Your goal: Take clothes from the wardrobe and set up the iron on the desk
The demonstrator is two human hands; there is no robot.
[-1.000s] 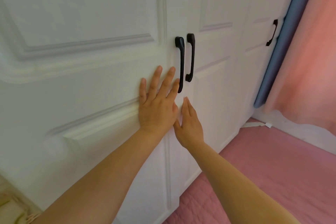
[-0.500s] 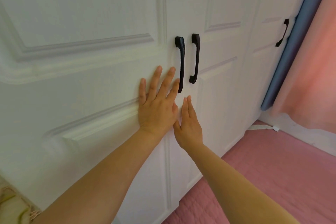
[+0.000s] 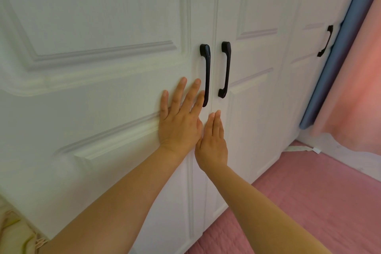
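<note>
The white panelled wardrobe (image 3: 103, 16) fills most of the view, its doors closed. Two black handles, the left one (image 3: 206, 72) and the right one (image 3: 225, 68), flank the centre seam. My left hand (image 3: 179, 121) lies flat with spread fingers on the left door, its index finger touching the left handle's lower end. My right hand (image 3: 213, 142) presses flat, fingers together, on the right door just below the handles. No clothes or iron are in view.
A third wardrobe door with a black handle (image 3: 325, 41) stands at the right. Beyond it hang a blue curtain (image 3: 338, 57) and a pink curtain (image 3: 358, 88). A pink quilted surface (image 3: 309, 202) lies below right. Pale fabric (image 3: 14, 235) shows at bottom left.
My hands have stayed flat on the doors. The right door and its handle have shifted slightly right of the left handle, widening the gap between them.
</note>
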